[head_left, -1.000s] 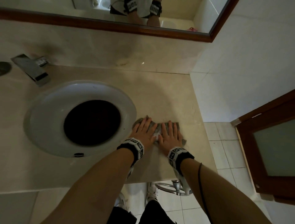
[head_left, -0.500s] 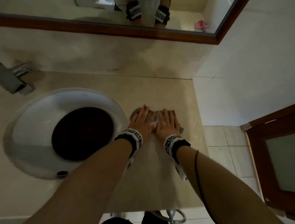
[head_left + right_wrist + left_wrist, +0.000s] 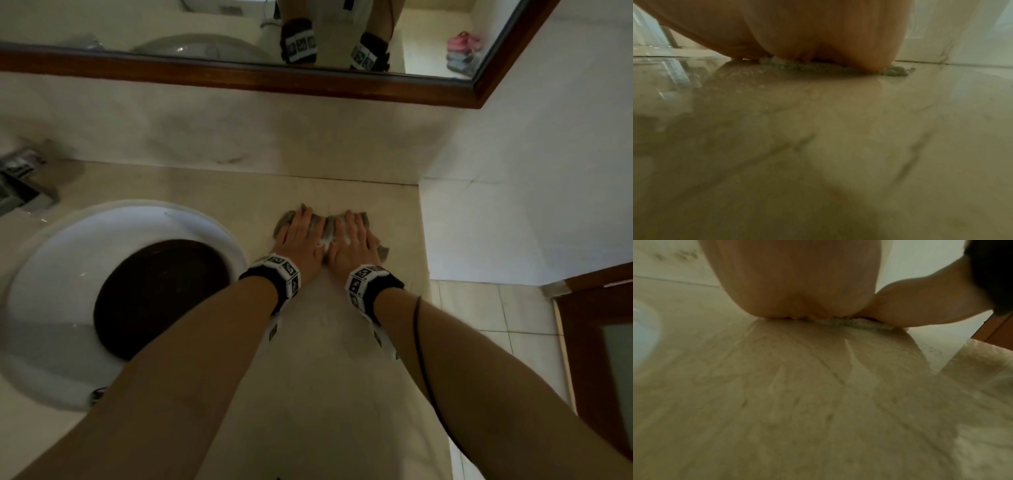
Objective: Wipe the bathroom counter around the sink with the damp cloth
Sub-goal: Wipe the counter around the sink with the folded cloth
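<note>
Our fingers (image 3: 358, 224) lie straight and spread, grasping nothing; both palms press flat on one grey damp cloth (image 3: 327, 226). Our left hand (image 3: 301, 236) and right hand (image 3: 352, 243) sit side by side, touching at the thumbs. The cloth lies on the beige counter (image 3: 342, 342), just right of the one white sink (image 3: 51, 291), near the back wall. Beyond are one faucet (image 3: 20, 181) and one wood-framed mirror (image 3: 239, 73).
</note>
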A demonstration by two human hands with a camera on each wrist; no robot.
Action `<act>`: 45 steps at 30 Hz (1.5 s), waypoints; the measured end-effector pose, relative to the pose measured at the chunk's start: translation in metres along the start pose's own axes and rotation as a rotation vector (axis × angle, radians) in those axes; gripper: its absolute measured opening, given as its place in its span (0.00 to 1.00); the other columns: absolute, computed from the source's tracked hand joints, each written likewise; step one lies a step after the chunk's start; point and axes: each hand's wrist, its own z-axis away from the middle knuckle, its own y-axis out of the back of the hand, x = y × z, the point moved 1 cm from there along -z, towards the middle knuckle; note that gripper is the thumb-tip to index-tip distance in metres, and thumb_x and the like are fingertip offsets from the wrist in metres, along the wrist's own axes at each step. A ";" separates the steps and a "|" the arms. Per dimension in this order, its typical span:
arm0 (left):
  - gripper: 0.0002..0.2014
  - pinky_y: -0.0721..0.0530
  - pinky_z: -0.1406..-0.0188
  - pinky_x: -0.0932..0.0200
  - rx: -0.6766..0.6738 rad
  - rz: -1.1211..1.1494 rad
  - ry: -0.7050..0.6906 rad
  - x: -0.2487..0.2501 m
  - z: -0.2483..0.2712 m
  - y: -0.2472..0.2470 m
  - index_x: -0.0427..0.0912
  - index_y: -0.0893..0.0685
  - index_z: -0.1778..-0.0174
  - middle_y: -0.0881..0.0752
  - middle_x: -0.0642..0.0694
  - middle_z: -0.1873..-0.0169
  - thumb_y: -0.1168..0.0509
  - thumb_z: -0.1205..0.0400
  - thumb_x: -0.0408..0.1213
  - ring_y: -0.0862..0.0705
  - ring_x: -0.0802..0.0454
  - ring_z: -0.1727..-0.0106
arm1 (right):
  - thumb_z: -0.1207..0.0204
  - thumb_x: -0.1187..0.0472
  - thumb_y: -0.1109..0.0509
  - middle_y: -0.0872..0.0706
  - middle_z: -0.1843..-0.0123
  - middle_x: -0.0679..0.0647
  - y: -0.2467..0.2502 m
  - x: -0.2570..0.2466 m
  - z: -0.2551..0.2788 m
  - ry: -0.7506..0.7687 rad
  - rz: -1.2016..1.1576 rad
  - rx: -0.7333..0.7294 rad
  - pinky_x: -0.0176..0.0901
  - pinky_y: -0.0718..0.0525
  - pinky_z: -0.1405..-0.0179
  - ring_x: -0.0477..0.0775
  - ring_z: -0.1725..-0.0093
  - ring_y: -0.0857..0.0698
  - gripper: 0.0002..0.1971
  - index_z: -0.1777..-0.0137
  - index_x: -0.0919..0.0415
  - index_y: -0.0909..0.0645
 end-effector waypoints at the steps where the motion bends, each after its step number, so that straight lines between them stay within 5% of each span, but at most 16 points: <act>1: 0.31 0.63 0.18 0.48 0.001 -0.006 0.001 0.000 0.002 -0.001 0.47 0.60 0.15 0.66 0.43 0.16 0.55 0.13 0.47 0.67 0.47 0.16 | 0.14 0.50 0.56 0.56 0.13 0.57 0.001 -0.001 0.002 0.001 0.006 0.003 0.52 0.59 0.17 0.56 0.15 0.57 0.30 0.14 0.58 0.55; 11: 0.30 0.66 0.19 0.44 -0.071 -0.089 -0.092 0.006 0.062 -0.023 0.58 0.66 0.18 0.72 0.44 0.18 0.59 0.13 0.55 0.71 0.45 0.18 | 0.15 0.45 0.59 0.66 0.14 0.46 -0.014 -0.003 0.074 -0.133 0.042 -0.093 0.57 0.69 0.20 0.54 0.16 0.67 0.29 0.16 0.43 0.63; 20: 0.34 0.63 0.18 0.44 -0.112 -0.099 -0.193 0.030 0.127 -0.043 0.44 0.66 0.17 0.71 0.42 0.18 0.60 0.13 0.55 0.71 0.44 0.17 | 0.14 0.48 0.58 0.66 0.14 0.50 -0.035 -0.013 0.160 -0.206 -0.106 -0.061 0.46 0.65 0.18 0.51 0.16 0.65 0.31 0.15 0.55 0.64; 26: 0.34 0.67 0.20 0.46 -0.162 -0.100 -0.229 0.049 0.132 -0.054 0.46 0.64 0.16 0.71 0.43 0.18 0.59 0.13 0.57 0.70 0.45 0.17 | 0.14 0.48 0.56 0.64 0.14 0.52 -0.043 0.000 0.192 -0.295 -0.101 -0.019 0.47 0.65 0.18 0.51 0.15 0.64 0.31 0.15 0.54 0.61; 45: 0.30 0.68 0.21 0.47 -0.033 -0.150 -0.236 0.102 0.018 -0.040 0.57 0.62 0.16 0.64 0.44 0.16 0.57 0.13 0.56 0.65 0.46 0.16 | 0.14 0.51 0.59 0.63 0.14 0.47 0.007 0.084 0.094 -0.251 -0.053 -0.014 0.48 0.63 0.17 0.48 0.16 0.65 0.28 0.15 0.48 0.61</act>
